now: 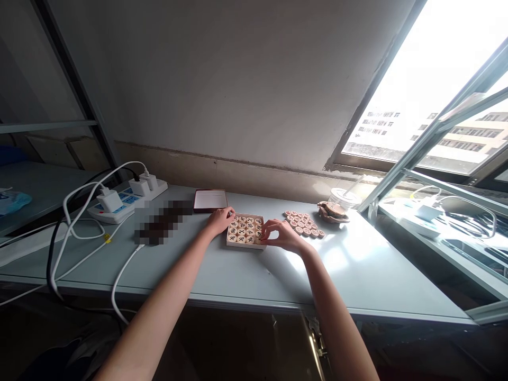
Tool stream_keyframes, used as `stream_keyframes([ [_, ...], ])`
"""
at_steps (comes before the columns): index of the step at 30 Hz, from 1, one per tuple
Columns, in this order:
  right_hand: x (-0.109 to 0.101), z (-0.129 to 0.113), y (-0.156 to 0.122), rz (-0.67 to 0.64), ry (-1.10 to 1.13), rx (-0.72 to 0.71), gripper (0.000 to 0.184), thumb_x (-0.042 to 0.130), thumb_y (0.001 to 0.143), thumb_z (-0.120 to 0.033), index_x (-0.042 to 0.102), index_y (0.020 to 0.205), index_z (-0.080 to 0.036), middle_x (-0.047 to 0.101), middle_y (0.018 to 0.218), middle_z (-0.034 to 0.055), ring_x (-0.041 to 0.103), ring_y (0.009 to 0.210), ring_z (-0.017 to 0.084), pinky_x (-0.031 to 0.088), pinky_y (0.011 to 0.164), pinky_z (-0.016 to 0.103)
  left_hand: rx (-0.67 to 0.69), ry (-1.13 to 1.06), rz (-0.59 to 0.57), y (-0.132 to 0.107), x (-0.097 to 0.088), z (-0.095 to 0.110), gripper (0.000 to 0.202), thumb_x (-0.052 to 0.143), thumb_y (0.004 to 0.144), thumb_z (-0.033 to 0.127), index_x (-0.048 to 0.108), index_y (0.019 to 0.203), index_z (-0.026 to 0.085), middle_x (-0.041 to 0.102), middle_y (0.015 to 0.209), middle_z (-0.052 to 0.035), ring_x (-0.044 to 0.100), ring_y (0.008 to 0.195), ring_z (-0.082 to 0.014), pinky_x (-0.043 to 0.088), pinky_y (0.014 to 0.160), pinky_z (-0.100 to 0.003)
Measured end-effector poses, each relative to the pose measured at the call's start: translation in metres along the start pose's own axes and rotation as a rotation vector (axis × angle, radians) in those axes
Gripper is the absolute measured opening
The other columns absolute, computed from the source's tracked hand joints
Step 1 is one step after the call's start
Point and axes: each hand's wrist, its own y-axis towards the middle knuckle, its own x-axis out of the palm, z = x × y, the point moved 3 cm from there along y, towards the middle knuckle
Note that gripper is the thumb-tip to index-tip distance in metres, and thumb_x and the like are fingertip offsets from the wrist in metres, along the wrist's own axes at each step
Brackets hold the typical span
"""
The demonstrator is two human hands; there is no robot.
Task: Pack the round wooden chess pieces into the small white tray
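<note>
A shallow white box sits on the desk with round wooden Chinese chess pieces laid in rows inside it. My left hand grips the box's far left corner, its fingers curled over the edge. At the near right corner, my right hand has thumb and fingers pinched together on a chess piece, which the fingers partly hide. To the right, more chess pieces lie flat in a close group on the desk. Behind the box, on the left, is an open box lid with a pale inside.
A power strip with white chargers and looping cables occupies the desk's left side. A pixelated dark patch lies nearby. On the right, a clear plastic cup with a straw stands by a brown object. Metal frame bars rise beyond.
</note>
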Motion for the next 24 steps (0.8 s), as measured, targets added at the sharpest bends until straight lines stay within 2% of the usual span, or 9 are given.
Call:
stream_keyframes([
  [6,0.0004,0.0022,-0.0010,0.014,-0.129,0.008,0.015,0.064,0.075,-0.038,0.068,0.074,-0.024,0.065,0.095,0.0014,0.056,0.087,0.017,0.038,0.080,0.032,-0.001,-0.006,-0.003,0.0000,-0.0002,0.0001,0.022,0.044,0.083,0.028,0.062,0.093,0.021,0.068,0.090,-0.0042,0.061,0.085,-0.0192,0.043,0.073,-0.026],
  [11,-0.0014,-0.0028,-0.0011,0.027,-0.129,0.007,0.029,0.050,0.085,-0.043,0.069,0.073,-0.025,0.064,0.095,0.0025,0.056,0.088,0.017,0.038,0.079,0.032,0.004,-0.003,-0.001,0.0001,-0.0006,0.0004,0.022,0.044,0.083,0.029,0.062,0.092,0.021,0.068,0.087,-0.0044,0.061,0.080,-0.0191,0.043,0.069,-0.026],
  [19,-0.0021,-0.0048,0.0003,0.080,-0.198,0.015,0.039,0.043,0.087,-0.048,0.070,0.069,-0.026,0.062,0.104,0.0032,0.052,0.094,0.020,0.035,0.091,0.042,0.007,0.018,0.001,0.0007,0.0002,0.0003,0.022,0.044,0.084,0.030,0.062,0.092,0.022,0.068,0.085,-0.0035,0.061,0.078,-0.0184,0.043,0.067,-0.025],
  [24,-0.0030,-0.0012,0.0007,0.194,-0.285,0.013,0.029,0.045,0.087,-0.044,0.071,0.085,-0.032,0.056,0.118,0.0011,0.046,0.107,0.024,0.033,0.094,0.046,0.018,0.018,0.008,0.0007,0.0010,-0.0005,0.021,0.043,0.084,0.030,0.061,0.091,0.021,0.068,0.084,-0.0040,0.061,0.078,-0.0187,0.042,0.067,-0.025],
])
